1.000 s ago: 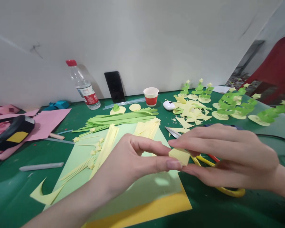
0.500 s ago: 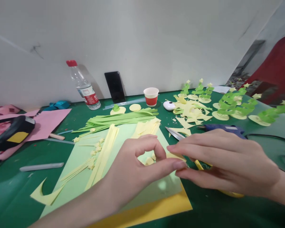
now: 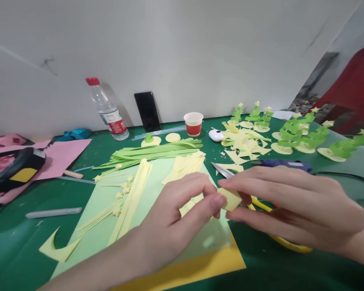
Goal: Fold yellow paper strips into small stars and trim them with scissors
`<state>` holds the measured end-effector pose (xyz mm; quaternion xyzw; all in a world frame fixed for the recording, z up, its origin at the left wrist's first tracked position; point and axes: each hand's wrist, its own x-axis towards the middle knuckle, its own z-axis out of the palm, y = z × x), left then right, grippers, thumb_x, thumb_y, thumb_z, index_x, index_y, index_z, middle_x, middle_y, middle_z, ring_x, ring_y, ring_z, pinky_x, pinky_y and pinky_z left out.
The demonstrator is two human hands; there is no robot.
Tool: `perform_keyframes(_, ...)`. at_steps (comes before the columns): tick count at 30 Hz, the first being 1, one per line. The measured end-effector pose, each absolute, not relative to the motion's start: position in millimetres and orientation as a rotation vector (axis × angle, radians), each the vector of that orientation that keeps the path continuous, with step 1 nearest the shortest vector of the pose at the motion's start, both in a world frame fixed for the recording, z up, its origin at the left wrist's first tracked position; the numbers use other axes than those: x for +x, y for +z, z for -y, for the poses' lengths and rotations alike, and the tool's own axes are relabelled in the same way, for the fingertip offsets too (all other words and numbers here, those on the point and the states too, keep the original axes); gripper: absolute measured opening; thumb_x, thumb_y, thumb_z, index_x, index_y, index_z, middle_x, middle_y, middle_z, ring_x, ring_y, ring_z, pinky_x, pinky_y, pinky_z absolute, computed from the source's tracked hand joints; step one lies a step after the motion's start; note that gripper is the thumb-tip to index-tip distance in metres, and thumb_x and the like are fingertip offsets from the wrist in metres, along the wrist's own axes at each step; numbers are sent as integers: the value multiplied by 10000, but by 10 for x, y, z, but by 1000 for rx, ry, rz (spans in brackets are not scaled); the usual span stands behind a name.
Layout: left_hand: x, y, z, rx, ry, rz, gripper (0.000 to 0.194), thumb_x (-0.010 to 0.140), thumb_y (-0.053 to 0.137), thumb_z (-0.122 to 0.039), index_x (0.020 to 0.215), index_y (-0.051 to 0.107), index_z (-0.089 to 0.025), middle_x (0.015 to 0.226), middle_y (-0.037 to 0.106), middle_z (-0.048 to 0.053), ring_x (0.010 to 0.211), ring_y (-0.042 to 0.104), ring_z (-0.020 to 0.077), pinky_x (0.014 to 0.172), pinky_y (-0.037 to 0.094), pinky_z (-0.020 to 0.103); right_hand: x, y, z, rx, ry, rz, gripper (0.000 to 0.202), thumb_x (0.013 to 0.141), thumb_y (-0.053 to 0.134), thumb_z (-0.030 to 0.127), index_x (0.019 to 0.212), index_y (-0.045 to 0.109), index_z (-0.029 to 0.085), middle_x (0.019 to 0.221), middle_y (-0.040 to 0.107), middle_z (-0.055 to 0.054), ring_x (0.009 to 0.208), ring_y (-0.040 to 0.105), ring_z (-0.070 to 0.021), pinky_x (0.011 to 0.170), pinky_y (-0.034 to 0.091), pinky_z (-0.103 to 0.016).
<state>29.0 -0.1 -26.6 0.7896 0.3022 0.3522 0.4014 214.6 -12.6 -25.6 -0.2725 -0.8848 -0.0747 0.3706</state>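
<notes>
A small pale yellow paper piece is held between both hands above the right edge of the light green sheet. My left hand pinches its left end between thumb and fingers. The fingertips and thumb of my right hand grip it from the right. Under my right hand lie scissors with yellow handles, partly hidden. Long pale yellow strips, small paper stars and more yellow paper rest on the sheet.
Behind are green strips, a paper cup, a phone and a bottle. Paper scraps, green spiral pieces and a blue glue gun lie right. Pink paper and a white stick are left.
The hands have drawn slightly apart, and the yellow paper piece between them now shows its broad face. My left fingers have moved a little to the right.
</notes>
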Motion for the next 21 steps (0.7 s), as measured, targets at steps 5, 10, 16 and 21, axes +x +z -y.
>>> perform_keyframes(5,309,-262,-11,2058,945,-842,272,848,526,-180,583,474,-206,577,539,-36,574,511,125,610,428,262,2104,-281,129,-708,-266,2265,203,999,388,228,953,580,180,760,741,1,637,686,-68,587,541,-107)
perform_keyframes(10,303,-278,-28,2235,1096,-762,341,791,579,-94,522,402,-207,491,437,-69,504,419,107,732,441,321,2106,-302,128,-748,-301,2255,281,1011,343,257,893,590,197,702,734,9,579,678,-81,501,530,-138)
perform_keyframes(16,219,-355,-116,2121,1279,-575,125,777,727,-232,771,602,-244,703,626,-35,668,548,147,793,455,325,2130,-268,153,-821,-229,2204,203,977,449,276,912,624,196,645,710,3,501,639,-95,499,542,-171)
perform_keyframes(21,195,-378,-167,2158,1335,-521,198,745,761,-170,903,685,-264,812,706,-25,761,609,148,880,427,316,2141,-263,114,-797,-189,2200,216,981,439,267,942,623,161,616,688,-7,472,608,-91,461,510,-162)
